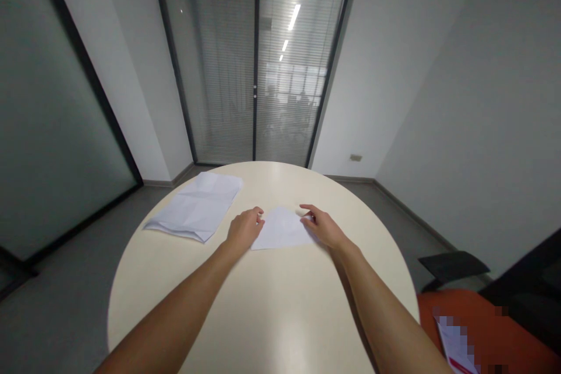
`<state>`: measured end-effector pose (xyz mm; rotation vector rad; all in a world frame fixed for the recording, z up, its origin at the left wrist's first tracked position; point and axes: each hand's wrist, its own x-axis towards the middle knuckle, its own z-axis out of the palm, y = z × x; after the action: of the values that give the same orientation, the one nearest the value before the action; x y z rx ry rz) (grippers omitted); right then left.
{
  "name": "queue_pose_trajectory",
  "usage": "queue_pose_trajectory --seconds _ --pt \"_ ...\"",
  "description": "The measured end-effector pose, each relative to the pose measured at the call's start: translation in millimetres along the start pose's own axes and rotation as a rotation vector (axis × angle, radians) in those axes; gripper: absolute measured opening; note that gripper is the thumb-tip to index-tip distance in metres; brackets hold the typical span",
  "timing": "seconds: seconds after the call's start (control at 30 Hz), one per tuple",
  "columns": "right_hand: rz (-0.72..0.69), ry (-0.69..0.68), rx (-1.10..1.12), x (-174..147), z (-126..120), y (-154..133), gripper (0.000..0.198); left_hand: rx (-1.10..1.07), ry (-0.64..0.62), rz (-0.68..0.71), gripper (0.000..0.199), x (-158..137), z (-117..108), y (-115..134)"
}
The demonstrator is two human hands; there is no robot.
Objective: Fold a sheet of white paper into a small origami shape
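Observation:
A white sheet of paper (283, 231), its far side narrowing toward a blunt point, lies flat on the round cream table (280, 304). At its left edge is my left hand (245, 229), fingers curled, with a small gap between thumb and forefinger. My right hand (324, 227) hovers over or rests on the paper's right edge; I cannot tell which. Its thumb and forefinger are spread apart, and nothing shows between them. Part of the paper's right edge is hidden beneath that hand.
Left of my hands lies a stack of creased white paper (197, 204) near the table's rim. An orange chair (491, 327) with a black armrest (456, 267) stands at the lower right, papers on its seat. Beyond the table is a glass partition with blinds (223, 70).

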<state>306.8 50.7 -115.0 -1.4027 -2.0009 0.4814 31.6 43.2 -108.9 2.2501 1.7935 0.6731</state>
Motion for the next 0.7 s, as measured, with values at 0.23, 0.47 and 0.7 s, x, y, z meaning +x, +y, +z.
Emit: queue_pose_trajectory --seconds 0.23,0.47,0.7 --pt "0.021 0.014 -0.057 1.8 4.5 6.0 0.041 0.098 -0.027 0.366 0.042 -9.5 11.4 15.3" --pt "-0.008 0.054 -0.215 4.3 3.8 1.6 0.034 0.046 -0.325 0.380 0.060 -16.4 21.8 16.6" --pt "-0.181 -0.048 -0.104 1.6 32.5 -24.4 0.046 0.000 -0.317 0.421 0.058 -16.6 18.5 14.4"
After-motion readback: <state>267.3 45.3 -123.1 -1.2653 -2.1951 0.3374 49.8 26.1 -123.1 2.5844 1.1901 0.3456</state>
